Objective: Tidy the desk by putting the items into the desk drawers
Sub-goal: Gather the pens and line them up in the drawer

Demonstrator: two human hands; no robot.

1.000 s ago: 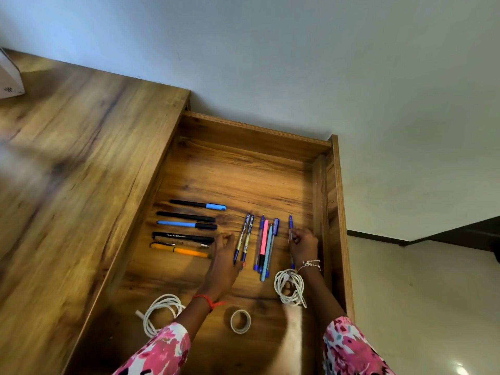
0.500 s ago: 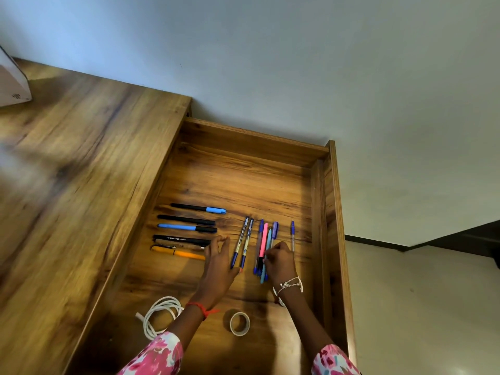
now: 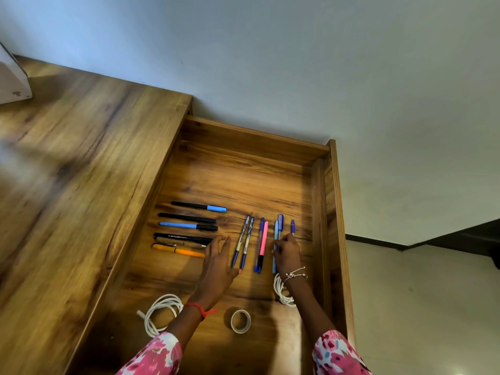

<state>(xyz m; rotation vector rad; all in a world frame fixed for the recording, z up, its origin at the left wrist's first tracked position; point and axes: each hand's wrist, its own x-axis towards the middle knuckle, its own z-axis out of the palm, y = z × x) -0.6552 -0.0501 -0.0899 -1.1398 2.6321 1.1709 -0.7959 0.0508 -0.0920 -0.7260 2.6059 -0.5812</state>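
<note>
The wooden drawer (image 3: pixel 334 212) stands pulled out beside the desk top (image 3: pixel 81 171). Several pens lie crosswise at its left, from a black and blue one (image 3: pixel 198 206) down to an orange one (image 3: pixel 177 250). Upright pens lie to the right: two dark blue ones (image 3: pixel 244 240), a pink one (image 3: pixel 263 243), a light blue pair (image 3: pixel 278 231) and a small blue one (image 3: pixel 292 226). My left hand (image 3: pixel 217 262) rests flat, fingers straight, between the two groups. My right hand (image 3: pixel 287 253) pinches the light blue pair with curled fingers.
A coiled white cable (image 3: pixel 159 313) lies at the drawer's front left, a tape roll (image 3: pixel 240 321) in the front middle, and a second white coil (image 3: pixel 281 292) under my right wrist. A white box (image 3: pixel 12 79) stands at the desk's far left. Wall behind, floor at right.
My right hand moved left from the small blue pen to the middle pens, then slid the light blue pair rightwards away from the pink pen. My left hand stayed almost still.
</note>
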